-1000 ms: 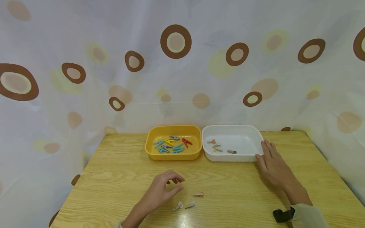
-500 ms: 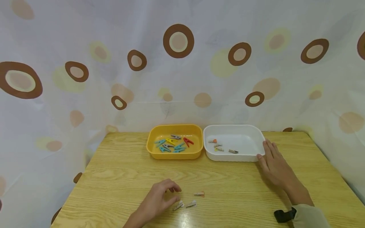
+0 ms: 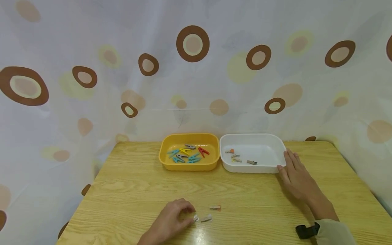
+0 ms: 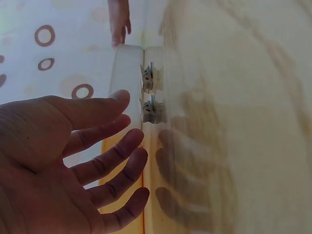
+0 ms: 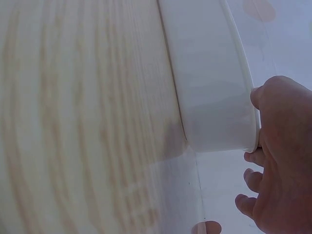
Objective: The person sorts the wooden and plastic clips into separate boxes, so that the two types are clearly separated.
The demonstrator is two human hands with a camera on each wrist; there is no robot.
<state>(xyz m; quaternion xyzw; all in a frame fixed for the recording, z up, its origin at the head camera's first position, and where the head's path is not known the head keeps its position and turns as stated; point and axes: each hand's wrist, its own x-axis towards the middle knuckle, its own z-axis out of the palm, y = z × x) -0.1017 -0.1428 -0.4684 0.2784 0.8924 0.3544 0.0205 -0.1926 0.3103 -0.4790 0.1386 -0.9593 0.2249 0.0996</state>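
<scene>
My left hand (image 3: pixel 172 217) hovers low over the table, thumb and fingers curved and apart around the nearest small wooden clothespin (image 3: pixel 196 218), partly hidden by the fingertips. Beside it lie another clothespin with a white ornament (image 3: pixel 207 218) and one with an orange ornament (image 3: pixel 215 207). In the left wrist view, the hand (image 4: pixel 73 156) has nothing between thumb and fingers, with two clothespins just past the fingertips. My right hand (image 3: pixel 298 182) rests against the right front corner of the white tray (image 3: pixel 252 169), fingers extended along its side; in the right wrist view the thumb touches the rim.
Inside the white tray lie several small wooden clothespins (image 3: pixel 252 162). A yellow tray (image 3: pixel 189 167) adjoins it on the left, with several plastic clothespins, blue, grey, yellow and red (image 3: pixel 203 152). Behind the wooden table (image 3: pixel 131 190) hangs a patterned curtain (image 3: pixel 196 85).
My left hand has moved down toward the nearest clothespin, its fingertips now overlapping it in the head view. My right hand stays at the white tray's corner. The head view has shifted slightly.
</scene>
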